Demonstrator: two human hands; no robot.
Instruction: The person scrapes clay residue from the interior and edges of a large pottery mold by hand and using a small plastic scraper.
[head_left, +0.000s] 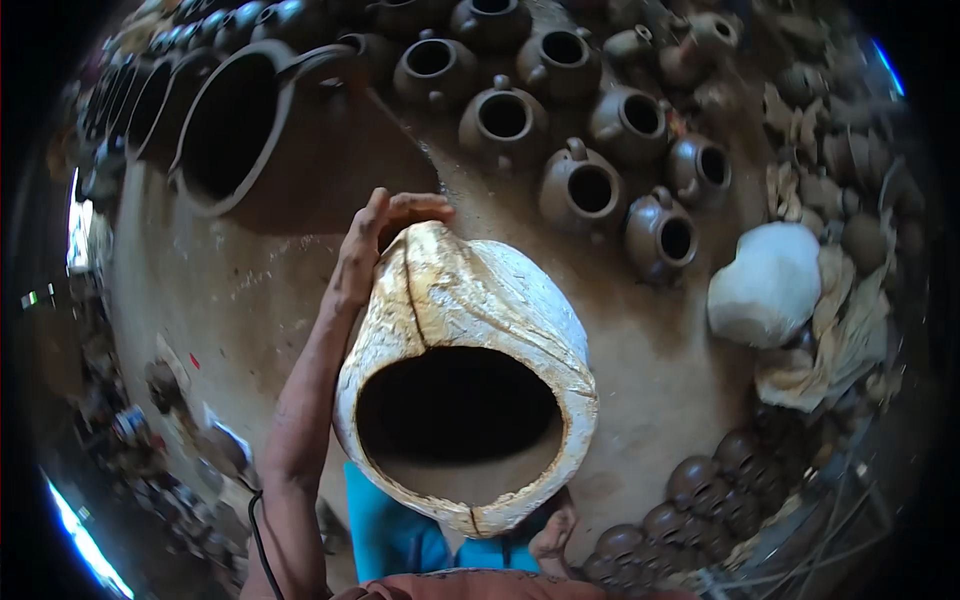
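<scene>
A large whitish plaster mould point(465, 295) fills the middle of the view, with its wide oval opening turned toward me. Dark seam lines run down its upper side and across the lower rim. Inside it is mostly black, with a smooth brownish surface low in the opening. My left hand point(385, 230) reaches up along the left side and grips the far end, its fingers curled over the edge. I cannot see my right hand; the mould may hide it. Below the mould show blue-green clothing point(400, 530) and what looks like a bare foot point(553, 530).
Several brown clay pots point(503, 130) with dark mouths stand on the floor at the far side. Big wide-mouthed vessels point(235, 135) line the far left. A white rounded block point(765, 285) and crumpled cloth point(825, 350) lie at right. Dark rounded clay pieces point(700, 490) are heaped lower right.
</scene>
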